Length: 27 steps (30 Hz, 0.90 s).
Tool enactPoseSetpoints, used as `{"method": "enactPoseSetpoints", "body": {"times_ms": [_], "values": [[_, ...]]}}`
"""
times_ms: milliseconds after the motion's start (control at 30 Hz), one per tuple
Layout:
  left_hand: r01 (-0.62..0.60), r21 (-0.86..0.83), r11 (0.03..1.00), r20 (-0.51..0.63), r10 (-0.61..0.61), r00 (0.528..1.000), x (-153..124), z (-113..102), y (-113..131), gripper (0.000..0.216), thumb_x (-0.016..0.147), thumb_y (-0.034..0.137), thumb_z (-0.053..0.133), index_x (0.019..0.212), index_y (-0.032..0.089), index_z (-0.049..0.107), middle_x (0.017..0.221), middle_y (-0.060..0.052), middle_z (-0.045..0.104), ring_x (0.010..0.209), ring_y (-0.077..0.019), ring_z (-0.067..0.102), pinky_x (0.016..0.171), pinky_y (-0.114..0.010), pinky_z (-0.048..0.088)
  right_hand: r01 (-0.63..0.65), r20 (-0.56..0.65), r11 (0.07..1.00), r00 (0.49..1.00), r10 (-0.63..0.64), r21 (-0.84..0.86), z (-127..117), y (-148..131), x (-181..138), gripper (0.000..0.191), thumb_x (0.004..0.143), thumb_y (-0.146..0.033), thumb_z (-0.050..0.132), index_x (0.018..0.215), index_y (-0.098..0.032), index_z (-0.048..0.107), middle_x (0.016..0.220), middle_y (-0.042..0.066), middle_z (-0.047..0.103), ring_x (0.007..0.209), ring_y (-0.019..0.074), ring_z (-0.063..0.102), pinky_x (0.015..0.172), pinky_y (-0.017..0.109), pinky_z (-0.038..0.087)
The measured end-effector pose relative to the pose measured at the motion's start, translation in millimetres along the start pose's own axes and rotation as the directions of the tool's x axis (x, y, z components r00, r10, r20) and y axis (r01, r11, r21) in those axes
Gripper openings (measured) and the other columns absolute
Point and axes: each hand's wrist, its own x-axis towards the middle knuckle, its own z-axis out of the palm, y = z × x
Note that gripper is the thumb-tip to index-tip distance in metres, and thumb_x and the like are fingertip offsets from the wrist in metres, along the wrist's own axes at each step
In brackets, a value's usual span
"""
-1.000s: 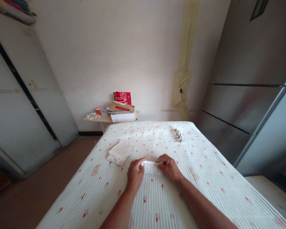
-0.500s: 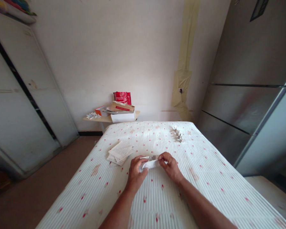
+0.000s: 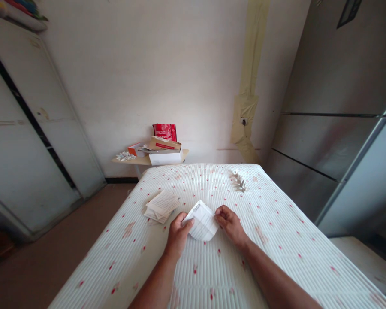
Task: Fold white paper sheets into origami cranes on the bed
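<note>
Between my hands is a white sheet of printed paper (image 3: 203,222), opened out and turned cornerwise, with crease lines across it. My left hand (image 3: 179,231) pinches its left corner, thumb on top and fingers beneath. At the right corner, my right hand (image 3: 229,222) grips the edge between thumb and curled fingers. A small pile of printed paper sheets (image 3: 162,204) lies on the quilted cover, just beyond my left hand. Farther off to the right stands a row of folded paper pieces (image 3: 239,181) with pointed tips.
The bed-like surface has a white ribbed cover (image 3: 212,274) with red spots. Beyond its far edge, a small table (image 3: 141,160) bears a white box (image 3: 165,159), a red bag (image 3: 164,131) and more folded paper pieces (image 3: 125,156). A grey refrigerator (image 3: 328,128) stands right, a cabinet (image 3: 35,128) left.
The paper was folded into a narrow strip between my hands; now it is spread out flat as a wider sheet. My left hand has shifted slightly left and down.
</note>
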Motion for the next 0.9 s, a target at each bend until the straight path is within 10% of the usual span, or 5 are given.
{"method": "enactPoseSetpoints", "body": {"times_ms": [200,633,900], "values": [[0.011,-0.007,1.0,0.018,-0.011,1.0,1,-1,-5,0.022,0.069,0.034,0.06,0.081,0.017,0.054,0.064,0.005,0.054,0.057,-0.0093,0.048,0.054,-0.018,0.036,-0.037,0.134,0.997,0.991,0.029,0.062,3,-13,-6,0.028,0.071,-0.028,0.057,0.097,-0.018,0.053,0.054,-0.008,0.035,0.049,0.0076,0.031,0.047,0.021,0.024],[0.006,0.096,0.995,-0.068,0.001,0.998,6,1,-10,0.054,0.065,0.022,0.057,0.117,0.017,0.045,0.067,0.004,0.055,0.053,-0.0095,0.05,0.051,-0.02,0.039,0.002,0.221,0.985,0.975,0.037,-0.174,5,-3,-10,0.011,0.074,-0.024,0.051,0.074,-0.016,0.058,0.055,-0.005,0.038,0.049,0.0071,0.03,0.047,0.02,0.023],[-0.242,0.532,0.811,0.022,0.273,0.962,4,-7,-6,0.037,0.06,0.015,0.053,0.094,0.022,0.064,0.11,-0.005,0.056,0.103,-0.0217,0.051,0.086,-0.035,0.043,0.042,0.144,0.854,0.989,0.038,-0.519,1,-7,-9,0.015,0.07,-0.017,0.048,0.075,-0.018,0.062,0.057,-0.003,0.05,0.051,0.0088,0.04,0.049,0.02,0.027]]}}
